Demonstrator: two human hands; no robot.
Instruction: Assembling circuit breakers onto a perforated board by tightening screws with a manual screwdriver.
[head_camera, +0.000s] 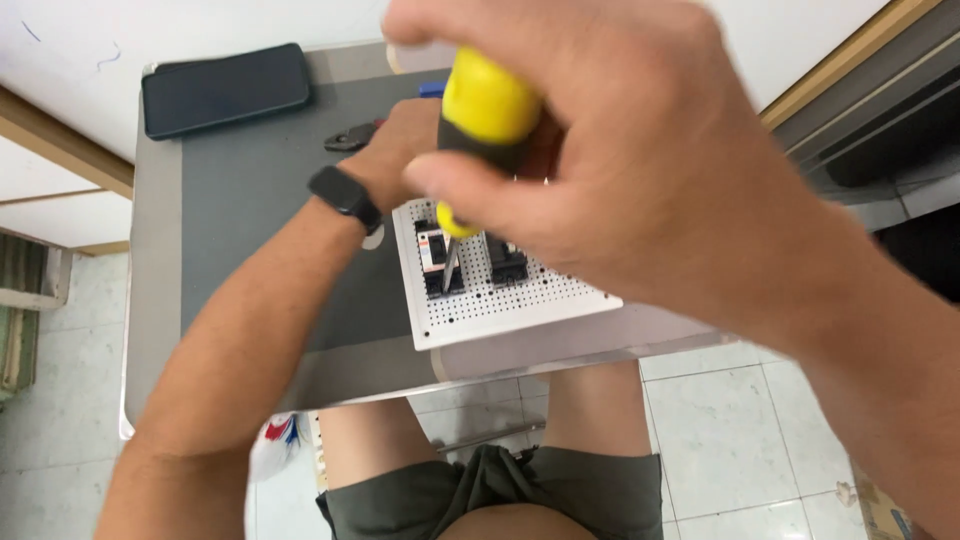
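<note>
My right hand (610, 150) grips the yellow screwdriver (480, 120) tight. It stands almost straight up, tip pointing down into the small black switch (437, 262) on the white board with holes (510, 300). My left hand (400, 150) rests at the board's far edge; I cannot tell its grip.

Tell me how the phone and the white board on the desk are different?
The phone is black and smooth; the board is white and full of little holes. The phone lies bare at the desk's far left corner; the board sits near the front edge, sticking out past it, with black parts mounted on it. Nobody touches the phone, while the left hand rests at the board and the right hand holds a screwdriver over it. Both lie flat.
</note>
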